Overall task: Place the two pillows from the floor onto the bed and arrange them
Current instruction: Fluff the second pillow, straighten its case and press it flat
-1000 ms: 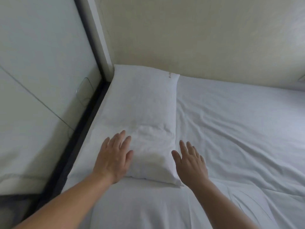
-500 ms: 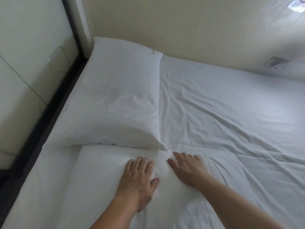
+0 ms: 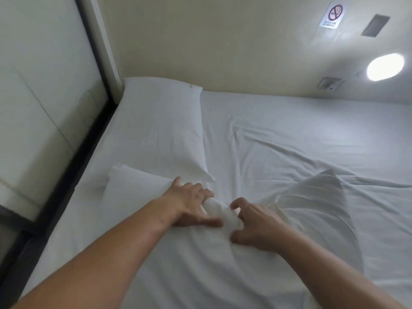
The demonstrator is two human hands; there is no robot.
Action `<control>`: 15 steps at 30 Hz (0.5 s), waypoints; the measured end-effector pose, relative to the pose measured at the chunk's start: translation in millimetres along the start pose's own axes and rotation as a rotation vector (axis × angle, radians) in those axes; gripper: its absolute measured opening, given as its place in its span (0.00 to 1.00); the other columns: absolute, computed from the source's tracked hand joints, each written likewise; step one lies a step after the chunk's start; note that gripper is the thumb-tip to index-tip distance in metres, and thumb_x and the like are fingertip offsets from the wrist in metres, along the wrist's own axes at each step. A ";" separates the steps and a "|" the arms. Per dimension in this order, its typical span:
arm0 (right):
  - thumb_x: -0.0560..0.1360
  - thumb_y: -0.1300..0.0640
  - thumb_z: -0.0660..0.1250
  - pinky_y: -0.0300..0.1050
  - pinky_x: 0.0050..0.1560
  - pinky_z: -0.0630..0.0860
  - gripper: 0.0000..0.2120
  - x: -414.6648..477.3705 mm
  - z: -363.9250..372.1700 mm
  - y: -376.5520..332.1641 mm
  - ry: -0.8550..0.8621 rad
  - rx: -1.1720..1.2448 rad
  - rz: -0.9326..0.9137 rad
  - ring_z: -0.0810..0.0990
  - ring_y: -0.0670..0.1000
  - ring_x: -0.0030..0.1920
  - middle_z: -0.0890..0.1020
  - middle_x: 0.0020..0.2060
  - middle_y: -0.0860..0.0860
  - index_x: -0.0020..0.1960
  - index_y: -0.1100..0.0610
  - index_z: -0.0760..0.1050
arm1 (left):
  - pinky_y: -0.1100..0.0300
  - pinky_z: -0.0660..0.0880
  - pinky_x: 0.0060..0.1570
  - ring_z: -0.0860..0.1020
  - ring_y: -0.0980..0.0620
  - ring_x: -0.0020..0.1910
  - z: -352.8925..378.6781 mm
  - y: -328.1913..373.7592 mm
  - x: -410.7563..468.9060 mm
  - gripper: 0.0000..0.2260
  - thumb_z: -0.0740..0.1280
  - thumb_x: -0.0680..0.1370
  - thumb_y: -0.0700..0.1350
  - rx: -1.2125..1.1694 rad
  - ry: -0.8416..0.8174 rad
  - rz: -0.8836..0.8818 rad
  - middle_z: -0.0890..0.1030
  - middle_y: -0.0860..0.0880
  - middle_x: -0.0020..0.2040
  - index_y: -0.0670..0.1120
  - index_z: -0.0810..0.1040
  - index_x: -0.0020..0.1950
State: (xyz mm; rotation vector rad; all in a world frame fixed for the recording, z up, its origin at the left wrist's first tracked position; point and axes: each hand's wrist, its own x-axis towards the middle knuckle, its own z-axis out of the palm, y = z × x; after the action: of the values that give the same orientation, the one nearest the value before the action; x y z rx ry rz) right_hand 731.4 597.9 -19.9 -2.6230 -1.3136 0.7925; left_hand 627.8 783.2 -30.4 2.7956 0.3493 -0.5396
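A white pillow (image 3: 160, 130) lies flat in the far left corner of the bed (image 3: 301, 134), against the beige wall. A second white pillow (image 3: 178, 259) lies nearer to me, just in front of the first. My left hand (image 3: 189, 202) and my right hand (image 3: 254, 224) both clutch its far edge at the middle, bunching the fabric between them. Its left corner (image 3: 118, 175) and right corner (image 3: 321, 195) stick up off the sheet.
A dark bed frame strip (image 3: 73, 170) and a pale panel (image 3: 40, 103) run along the left side. The beige wall (image 3: 223, 41) bears a no-smoking sign (image 3: 333, 15), a vent, a round lamp (image 3: 384, 66) and a socket. Wrinkled white sheet spreads to the right.
My hands went from the first pillow to resting flat on the nearer one, and now they have closed on its far edge. The nearer pillow's corners have lifted.
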 end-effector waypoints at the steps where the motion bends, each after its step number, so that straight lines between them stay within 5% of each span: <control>1: 0.58 0.42 0.69 0.50 0.51 0.73 0.34 -10.5 -4.2 -2.5 -0.027 -0.021 0.001 0.79 0.54 0.52 0.81 0.51 0.46 0.62 0.43 0.64 | 0.47 0.56 0.68 0.70 0.50 0.64 -2.9 3.4 -10.2 0.43 0.59 0.57 0.79 0.045 -0.009 -0.002 0.74 0.51 0.63 0.57 0.67 0.67; 3: 0.60 0.47 0.71 0.47 0.44 0.71 0.31 -31.3 -5.2 -18.2 -0.041 -0.123 -0.033 0.78 0.55 0.52 0.80 0.51 0.48 0.62 0.46 0.67 | 0.53 0.66 0.54 0.76 0.49 0.56 -2.9 14.2 -37.7 0.41 0.65 0.53 0.76 0.132 0.002 -0.022 0.78 0.51 0.56 0.55 0.71 0.58; 6: 0.68 0.55 0.67 0.47 0.39 0.66 0.15 -60.8 6.4 -50.2 0.090 -0.232 -0.123 0.79 0.60 0.49 0.80 0.48 0.54 0.54 0.53 0.71 | 0.55 0.66 0.39 0.79 0.45 0.48 9.5 30.1 -81.1 0.29 0.69 0.58 0.71 0.215 0.067 -0.019 0.82 0.48 0.50 0.52 0.70 0.48; 15: 0.69 0.53 0.68 0.46 0.35 0.62 0.09 -112.8 -91.6 -107.5 0.754 -0.163 -0.337 0.80 0.58 0.41 0.83 0.40 0.51 0.49 0.47 0.74 | 0.55 0.62 0.34 0.79 0.44 0.39 -115.5 39.2 -191.7 0.17 0.69 0.68 0.64 0.329 0.610 -0.107 0.82 0.49 0.41 0.55 0.66 0.42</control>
State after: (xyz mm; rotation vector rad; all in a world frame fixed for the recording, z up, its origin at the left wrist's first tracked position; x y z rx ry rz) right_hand 644.0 590.3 138.1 -2.3052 -1.5177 -0.3405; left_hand 503.9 747.2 156.6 3.2258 0.5750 0.2860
